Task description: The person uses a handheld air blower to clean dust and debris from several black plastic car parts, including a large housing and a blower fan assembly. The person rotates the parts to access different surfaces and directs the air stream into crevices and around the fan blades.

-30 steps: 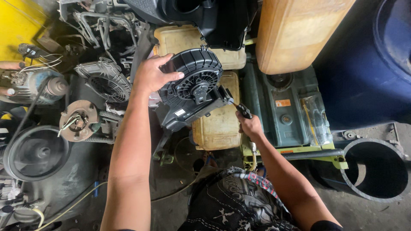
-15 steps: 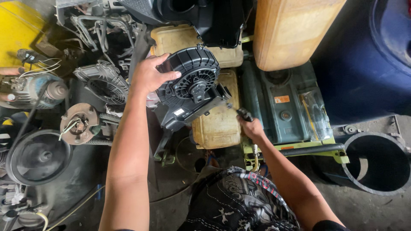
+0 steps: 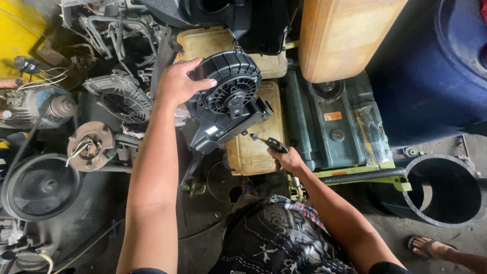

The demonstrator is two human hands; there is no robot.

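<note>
The black blower housing (image 3: pixel 225 104) sits tilted over a yellowed plastic tank (image 3: pixel 253 147), middle of the scene. My left hand (image 3: pixel 177 83) grips its far-left edge. My right hand (image 3: pixel 289 160) holds a screwdriver (image 3: pixel 266 143), tip against its near-right corner.

One black blower unit (image 3: pixel 228 101), one screwdriver (image 3: pixel 269 143), two yellowed plastic tanks (image 3: pixel 253 147), one blue drum (image 3: pixel 436 71)
</note>
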